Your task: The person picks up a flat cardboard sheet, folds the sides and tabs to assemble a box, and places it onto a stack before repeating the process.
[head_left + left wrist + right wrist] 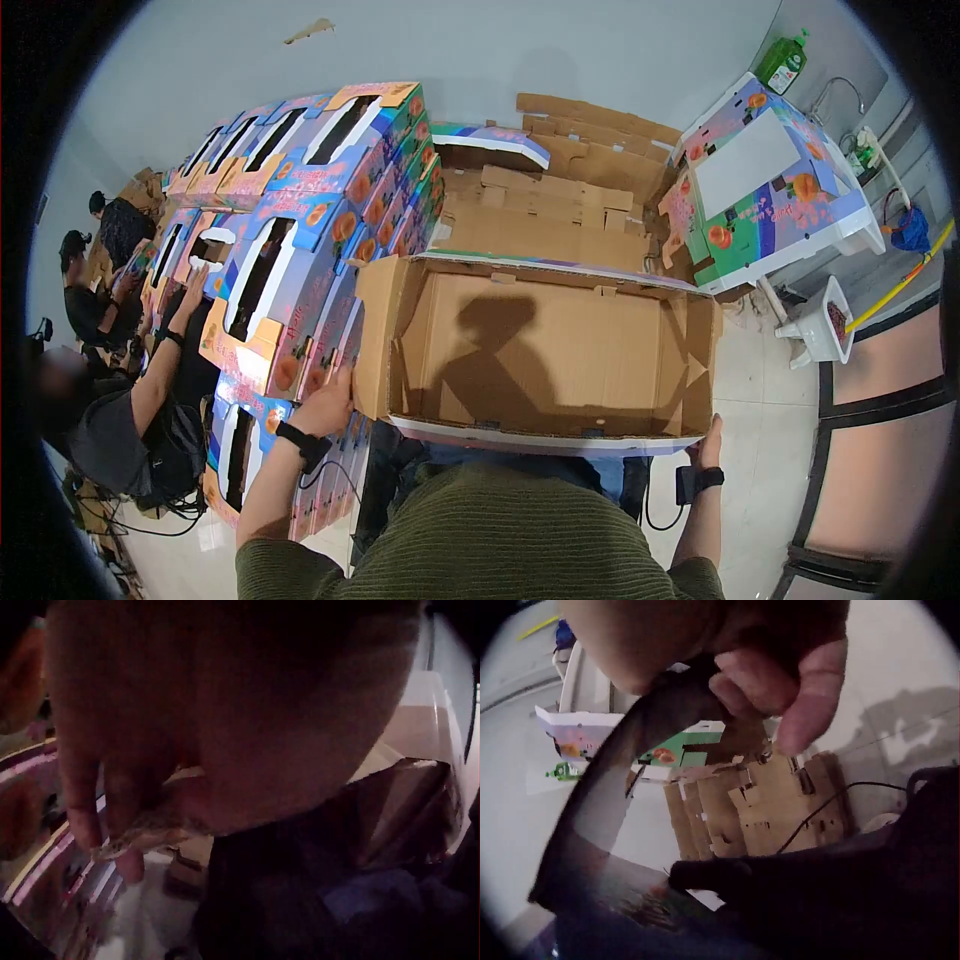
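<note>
An open-topped cardboard box (540,345), plain brown inside with a printed outer side, is held in front of my body, its inside facing me. My left hand (325,402) grips the box's left end by a cardboard flap (378,335); in the left wrist view the fingers (124,795) bend around a cardboard edge. At the lower right corner my right hand (708,445) holds the box from outside, most of it hidden behind the box. The right wrist view shows its fingers (814,697) curled at the dark edge of the box.
Printed fruit boxes (290,215) are stacked high on the left, close to my left hand. Flattened cardboard (560,225) lies beyond the box. Another printed box (750,180) stands at right near a green bottle (783,62) and a white basket (825,325). Other people (130,430) work at far left.
</note>
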Motion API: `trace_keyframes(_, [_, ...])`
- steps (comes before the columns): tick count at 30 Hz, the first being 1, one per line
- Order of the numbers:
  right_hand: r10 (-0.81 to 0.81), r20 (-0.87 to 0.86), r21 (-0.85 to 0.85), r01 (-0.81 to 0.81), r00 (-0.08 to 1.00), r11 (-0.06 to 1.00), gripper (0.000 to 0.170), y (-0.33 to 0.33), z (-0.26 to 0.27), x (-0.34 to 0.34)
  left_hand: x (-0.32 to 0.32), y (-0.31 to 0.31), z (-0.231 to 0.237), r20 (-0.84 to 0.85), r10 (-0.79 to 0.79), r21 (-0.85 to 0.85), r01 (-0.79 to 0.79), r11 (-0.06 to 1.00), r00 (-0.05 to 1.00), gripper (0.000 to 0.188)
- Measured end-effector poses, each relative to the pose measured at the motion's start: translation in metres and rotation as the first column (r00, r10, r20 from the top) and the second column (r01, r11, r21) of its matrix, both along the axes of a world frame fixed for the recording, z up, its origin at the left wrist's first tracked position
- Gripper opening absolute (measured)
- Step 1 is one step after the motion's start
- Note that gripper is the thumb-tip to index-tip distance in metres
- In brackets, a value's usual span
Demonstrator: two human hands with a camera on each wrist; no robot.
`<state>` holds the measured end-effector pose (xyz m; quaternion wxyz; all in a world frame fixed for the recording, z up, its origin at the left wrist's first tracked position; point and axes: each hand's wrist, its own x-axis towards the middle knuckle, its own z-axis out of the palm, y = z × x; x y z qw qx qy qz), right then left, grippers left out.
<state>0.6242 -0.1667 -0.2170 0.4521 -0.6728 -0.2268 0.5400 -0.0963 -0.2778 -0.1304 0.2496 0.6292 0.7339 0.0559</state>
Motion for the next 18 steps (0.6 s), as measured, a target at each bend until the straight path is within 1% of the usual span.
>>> trace_keyframes(1, [0.116,-0.08,0.008,-0.116,0.99,0.993,0.067,0.0,-0.009,0.014,0.005,0.005,0.007,-0.002,-0.018,-0.021,0.018,1.0,1.0,0.053])
trace_keyframes(2, [0.161,-0.115,-0.015,-0.164,0.98,0.986,0.068,-0.001,-0.019,0.03,0.007,0.008,0.013,-0.004,-0.037,-0.043,0.037,0.998,0.999,0.054])
trace_keyframes(4, [0.24,-0.188,-0.055,-0.254,0.952,0.966,0.074,-0.001,-0.016,0.039,0.0,0.013,0.02,-0.116,-0.075,-0.113,0.062,0.992,0.99,0.056])
trace_keyframes(5, [0.241,-0.098,-0.063,-0.248,0.965,0.967,0.076,-0.002,-0.011,0.047,-0.002,0.016,0.024,-0.171,-0.099,-0.148,0.074,0.986,0.98,0.058])
trace_keyframes(7, [0.232,0.089,-0.082,-0.225,0.969,0.971,0.081,-0.003,0.062,0.033,0.0,0.025,0.063,-0.281,-0.159,-0.169,0.115,0.979,0.946,0.058])
trace_keyframes(8, [0.288,0.209,-0.079,-0.277,0.935,0.958,0.083,0.0,0.078,0.049,0.001,0.027,0.074,-0.334,-0.189,-0.183,0.133,0.974,0.923,0.058])
trace_keyframes(9, [0.25,0.454,-0.058,-0.251,0.855,0.966,0.081,0.003,0.097,0.053,-0.01,0.028,0.068,-0.413,-0.257,-0.108,0.233,0.966,0.874,0.051])
trace_keyframes(10, [0.261,0.617,-0.092,-0.261,0.742,0.961,0.073,0.008,0.134,0.047,-0.02,0.029,0.061,-0.504,-0.302,-0.036,0.33,0.943,0.809,0.046])
trace_keyframes(11, [0.236,0.743,0.013,-0.365,0.626,0.931,0.061,0.017,0.132,0.068,-0.018,0.038,0.085,-0.463,-0.32,-0.045,0.338,0.94,0.827,0.043])
trace_keyframes(12, [0.187,0.891,0.018,-0.444,0.413,0.896,0.057,0.021,0.156,0.057,-0.014,0.047,0.112,-0.421,-0.332,-0.052,0.343,0.938,0.844,0.04])
trace_keyframes(13, [0.106,0.979,0.001,-0.519,0.176,0.855,0.053,0.025,0.199,0.032,0.006,0.063,0.143,-0.448,-0.315,-0.176,0.263,0.949,0.837,0.031])
trace_keyframes(15, [0.198,0.92,0.062,-0.623,0.338,0.779,0.05,0.03,0.273,-0.042,0.029,0.086,0.186,-0.486,-0.344,-0.025,0.381,0.924,0.803,0.026])
trace_keyframes(16, [0.25,0.877,0.102,-0.667,0.411,0.738,0.048,0.035,0.302,-0.077,0.04,0.096,0.198,-0.51,-0.354,0.048,0.437,0.898,0.784,0.023])
trace_keyframes(17, [0.409,0.833,0.049,-0.786,0.373,0.616,0.047,0.039,0.322,-0.104,0.055,0.107,0.204,-0.413,-0.404,0.132,0.492,0.86,0.817,0.023])
trace_keyframes(18, [0.552,0.775,0.014,-0.882,0.307,0.471,0.045,0.047,0.334,-0.124,0.068,0.116,0.21,-0.315,-0.46,0.221,0.536,0.815,0.83,0.022])
